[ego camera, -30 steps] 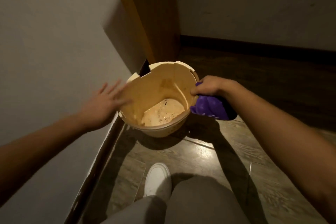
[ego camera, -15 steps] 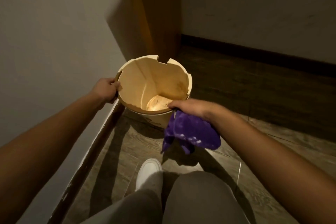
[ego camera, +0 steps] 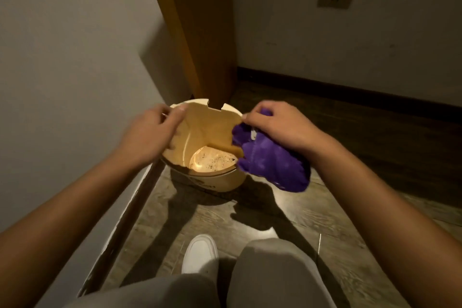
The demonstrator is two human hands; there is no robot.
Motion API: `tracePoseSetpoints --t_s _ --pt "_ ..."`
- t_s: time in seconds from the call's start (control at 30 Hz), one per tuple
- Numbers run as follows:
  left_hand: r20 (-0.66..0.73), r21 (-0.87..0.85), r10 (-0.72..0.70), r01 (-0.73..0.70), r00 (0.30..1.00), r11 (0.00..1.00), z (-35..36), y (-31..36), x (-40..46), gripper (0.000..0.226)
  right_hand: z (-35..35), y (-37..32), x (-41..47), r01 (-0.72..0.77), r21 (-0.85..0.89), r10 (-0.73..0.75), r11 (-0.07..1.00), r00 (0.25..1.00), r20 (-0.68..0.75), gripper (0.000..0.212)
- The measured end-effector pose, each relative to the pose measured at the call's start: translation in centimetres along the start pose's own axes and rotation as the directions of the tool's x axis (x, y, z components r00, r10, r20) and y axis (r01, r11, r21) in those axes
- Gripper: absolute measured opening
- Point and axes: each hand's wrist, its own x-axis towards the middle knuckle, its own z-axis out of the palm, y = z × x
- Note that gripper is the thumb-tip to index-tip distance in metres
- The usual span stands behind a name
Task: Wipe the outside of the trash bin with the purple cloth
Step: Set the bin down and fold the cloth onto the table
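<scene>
Both hands grip: left hand (ego camera: 150, 132) pinches trash bin (ego camera: 212, 181) rim, right hand (ego camera: 280, 125) bunches purple cloth (ego camera: 272, 167) (knuckles up).

The left hand (ego camera: 152, 136) is smeared by motion blur — its fingers (ego camera: 175, 114) run together at the bin's (ego camera: 215, 181) rim, so whether they grip it cannot be told. Both forearms run out of the picture at the lower corners. The purple cloth (ego camera: 271, 164) covers the bin's right side, and the right hand (ego camera: 280, 125) hides the cloth's upper part. Dark print low on the bin's outer wall is too small to read. Only the toe of a white shoe (ego camera: 200, 252) shows — grey trouser legs (ego camera: 272, 275) cover the rest and are cut off at the bottom edge. The wooden post (ego camera: 202, 32) leaves the top edge.
</scene>
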Motion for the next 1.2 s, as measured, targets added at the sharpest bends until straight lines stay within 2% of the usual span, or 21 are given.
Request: tracePoseSetpoints --t_s 0.07,0.1,0.13,0.2,0.27,0.3,0.37,0.43,0.53,0.57,0.6,0.67,0.7,0.77,0.8,0.9,1.03,1.07,1.1,1.13,1.2 --pt "0.361 -0.337 0.055 0.075 0.931 0.938 0.8 4.6 -2.2 0.085 0.3 -3.0 -0.5 0.126 -0.218 -0.17 0.968 0.966 -0.195 0.045" --pt "0.448 -0.445 0.106 0.118 0.888 0.888 1.4 6.3 -2.8 0.084 0.5 -4.4 -0.9 0.153 -0.257 -0.216 0.954 0.947 -0.237 0.05" --pt "0.468 -0.538 0.142 0.154 0.872 0.829 1.8 7.7 -3.1 0.083 0.5 -5.7 -1.2 0.172 -0.2 -0.221 0.964 0.942 -0.252 0.055" --pt "0.393 -0.676 0.129 0.191 0.91 0.712 1.7 9.6 -3.1 0.082 -0.5 -7.9 -2.1 0.131 0.229 -0.085 0.965 0.976 -0.2 0.071" --pt "0.306 -0.759 0.104 0.177 0.946 0.626 0.5 10.6 -3.3 0.063 -2.7 -9.9 -3.6 -0.029 0.634 0.083 0.773 0.995 -0.056 0.079" --pt "0.279 -0.786 0.08 0.18 0.957 0.592 -0.4 11.3 -3.6 0.051 -4.0 -10.9 -4.4 -0.061 0.723 0.11 0.689 0.994 -0.021 0.077" --pt "0.256 -0.824 -0.01 0.224 0.967 0.521 -2.6 13.0 -4.5 0.029 -6.3 -13.6 -6.1 -0.07 0.788 0.15 0.612 0.988 -0.028 0.062" --pt "0.293 -0.849 -0.081 0.298 0.953 0.436 -4.9 15.1 -5.6 0.024 -7.5 -15.8 -7.6 -0.071 0.804 0.194 0.591 0.979 -0.056 0.04" --pt "0.395 -0.862 -0.079 0.399 0.915 0.312 -10.0 19.6 -7.6 0.027 -10.5 -19.2 -11.1 -0.117 0.84 0.19 0.53 0.982 0.017 0.047" --pt "0.401 -0.848 -0.067 0.398 0.914 0.349 -12.3 21.5 -8.4 0.024 -11.7 -20.6 -12.6 -0.136 0.85 0.172 0.509 0.984 0.055 0.049" --pt "0.371 -0.826 -0.048 0.353 0.927 0.439 -14.7 23.4 -9.2 0.02 -12.9 -21.9 -14.1 -0.152 0.84 0.17 0.521 0.983 0.073 0.05" --pt "0.22 -0.72 0.055 0.124 0.974 0.683 -19.9 27.2 -10.3 0.023 -15.5 -25.4 -17.0 -0.188 0.8 0.234 0.57 0.97 0.062 0.053" --pt "0.144 -0.673 0.115 0.012 0.983 0.739 -22.9 29.5 -10.9 0.024 -16.9 -27.5 -18.5 -0.2 0.777 0.298 0.597 0.955 0.018 0.054" --pt "0.069 -0.666 0.168 -0.08 0.983 0.742 -27.1 33.4 -11.9 0.025 -18.8 -30.9 -20.5 -0.235 0.727 0.386 0.645 0.921 -0.045 0.042" --pt "0.076 -0.675 0.163 -0.07 0.984 0.734 -29.0 35.3 -12.3 0.024 -20.0 -32.6 -21.5 -0.246 0.717 0.4 0.653 0.915 -0.05 0.033" --pt "0.178 -0.732 0.051 0.098 0.983 0.674 -34.2 40.5 -14.7 0.022 -23.8 -38.5 -25.5 -0.214 0.78 0.383 0.588 0.923 -0.036 0.019" --pt "0.064 -0.535 -0.086 0.107 0.994 0.838 -37.8 43.6 -17.3 0.033 -28.4 -44.1 -29.5 -0.058 0.889 0.317 0.454 0.943 -0.1 0.017" --pt "0.087 -0.535 -0.133 0.159 0.987 0.83 -38.3 43.9 -18.1 0.034 -29.1 -44.8 -30.1 -0.027 0.899 0.299 0.436 0.947 -0.117 0.016" --pt "0.168 -0.587 -0.171 0.238 0.971 0.774 -38.7 44.2 -19.2 0.036 -29.8 -45.8 -31.0 -0.002 0.921 0.286 0.39 0.951 -0.119 0.018" --pt "0.289 -0.647 -0.191 0.338 0.938 0.684 -38.9 44.5 -20.5 0.04 -30.3 -46.5 -32.0 0.023 0.947 0.282 0.321 0.952 -0.119 0.021" --pt "0.54 -0.737 -0.082 0.518 0.838 0.434 -38.7 44.9 -23.1 0.058 -31.0 -47.2 -33.2 0.074 0.986 0.284 0.148 0.952 -0.115 0.031"
